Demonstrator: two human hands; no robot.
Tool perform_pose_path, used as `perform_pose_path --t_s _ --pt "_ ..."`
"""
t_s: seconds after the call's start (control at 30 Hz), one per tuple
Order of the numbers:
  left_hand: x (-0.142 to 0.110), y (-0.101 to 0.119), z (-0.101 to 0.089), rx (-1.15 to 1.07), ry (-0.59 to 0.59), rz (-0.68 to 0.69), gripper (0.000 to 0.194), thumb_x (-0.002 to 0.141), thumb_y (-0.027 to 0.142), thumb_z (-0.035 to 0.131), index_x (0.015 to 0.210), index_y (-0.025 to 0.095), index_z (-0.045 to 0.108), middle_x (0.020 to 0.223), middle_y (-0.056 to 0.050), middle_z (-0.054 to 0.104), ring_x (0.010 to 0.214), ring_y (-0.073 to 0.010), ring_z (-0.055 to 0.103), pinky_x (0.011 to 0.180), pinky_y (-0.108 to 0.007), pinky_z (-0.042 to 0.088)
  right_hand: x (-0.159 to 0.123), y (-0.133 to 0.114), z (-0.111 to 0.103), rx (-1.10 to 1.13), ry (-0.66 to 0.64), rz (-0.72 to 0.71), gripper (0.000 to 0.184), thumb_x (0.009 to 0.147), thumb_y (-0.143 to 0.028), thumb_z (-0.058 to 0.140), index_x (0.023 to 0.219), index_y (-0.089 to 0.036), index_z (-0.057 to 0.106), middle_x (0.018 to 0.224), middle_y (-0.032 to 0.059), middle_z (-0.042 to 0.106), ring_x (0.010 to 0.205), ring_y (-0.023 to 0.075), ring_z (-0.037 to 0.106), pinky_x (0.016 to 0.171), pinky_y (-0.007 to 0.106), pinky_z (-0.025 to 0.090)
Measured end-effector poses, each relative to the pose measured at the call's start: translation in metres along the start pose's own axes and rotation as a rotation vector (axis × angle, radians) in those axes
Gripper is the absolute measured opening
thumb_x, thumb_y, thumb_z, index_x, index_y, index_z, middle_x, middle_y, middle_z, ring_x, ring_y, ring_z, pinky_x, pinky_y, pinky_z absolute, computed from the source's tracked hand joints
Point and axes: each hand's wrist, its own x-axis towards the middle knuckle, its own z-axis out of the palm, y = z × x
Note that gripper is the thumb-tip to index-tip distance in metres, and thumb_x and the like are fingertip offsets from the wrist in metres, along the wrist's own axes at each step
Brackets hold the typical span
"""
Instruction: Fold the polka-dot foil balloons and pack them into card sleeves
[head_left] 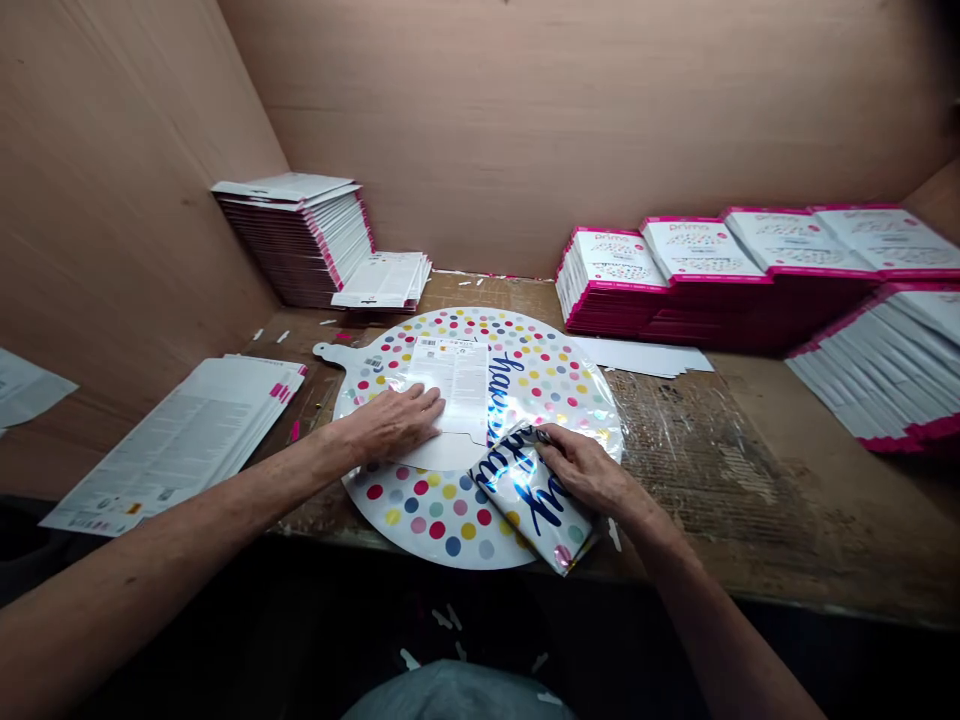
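A round white foil balloon (427,510) with coloured dots and blue lettering lies flat on the table, its tail at the left. On top of it rests a printed white card sleeve (465,385) with a flap at its near end. My left hand (397,422) lies on the sleeve, fingers stretched out over its left part. In my right hand (581,462) is a folded foil balloon (529,495), gripped at its upper right edge, with blue letters and dots showing. It overlaps the near right of the flat balloon; my fingertips are partly hidden behind its edge.
Flat printed sleeves (202,430) lie at the left. Stacked sleeves (300,240) stand at the back left. Pink-edged filled packs (705,260) line the back right, with more packs (892,370) nearer. White card strips (645,355) lie before them. Wooden panels (525,120) enclose the table.
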Motion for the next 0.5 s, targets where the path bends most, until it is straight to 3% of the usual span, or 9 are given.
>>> perform_pose_path --t_s 0.13,0.27,0.33,0.4,0.5 --pt "0.006 0.015 -0.003 0.168 -0.071 -0.019 0.029 0.096 0.016 0.037 0.105 0.003 0.062 0.099 -0.021 0.064 0.089 -0.0265 0.061 0.065 -0.034 0.051 0.001 -0.010 0.001 0.063 -0.008 -0.099 0.020 0.092 -0.033 0.046 0.090 -0.022 0.062 0.079 0.0003 0.061 0.073 0.0168 0.055 0.070 0.028 0.045" --pt "0.009 0.018 -0.013 0.147 -0.118 -0.030 0.028 0.086 -0.001 0.038 0.087 0.008 0.064 0.079 -0.013 0.067 0.068 -0.0203 0.063 0.062 -0.031 0.050 0.017 -0.037 0.013 0.152 0.060 -0.286 0.023 0.090 -0.023 0.046 0.104 -0.023 0.064 0.100 0.0045 0.064 0.097 0.0199 0.060 0.088 0.031 0.047" --pt "0.008 0.015 -0.019 0.080 -0.095 -0.034 0.023 0.085 0.001 0.041 0.084 0.010 0.063 0.076 -0.010 0.067 0.063 -0.0186 0.063 0.057 -0.029 0.049 0.029 -0.052 0.024 0.052 0.120 -0.229 0.028 0.091 -0.021 0.047 0.113 -0.023 0.063 0.111 0.0067 0.062 0.104 0.0208 0.059 0.091 0.033 0.047" --pt "0.006 0.012 -0.025 0.044 -0.060 -0.033 0.021 0.085 0.003 0.043 0.081 0.011 0.062 0.074 -0.009 0.068 0.060 -0.0174 0.062 0.054 -0.026 0.047 0.037 -0.065 0.035 -0.104 0.184 -0.071 0.035 0.092 -0.023 0.049 0.127 -0.020 0.055 0.125 0.0106 0.056 0.107 0.0228 0.059 0.089 0.034 0.048" --pt "0.004 0.012 -0.033 0.065 -0.056 -0.047 0.022 0.084 0.003 0.043 0.078 0.011 0.062 0.070 -0.009 0.067 0.059 -0.0180 0.063 0.053 -0.026 0.047 0.042 -0.075 0.046 -0.291 0.172 0.099 0.044 0.094 -0.028 0.053 0.134 -0.013 0.046 0.135 0.0157 0.048 0.111 0.0262 0.057 0.086 0.036 0.048"
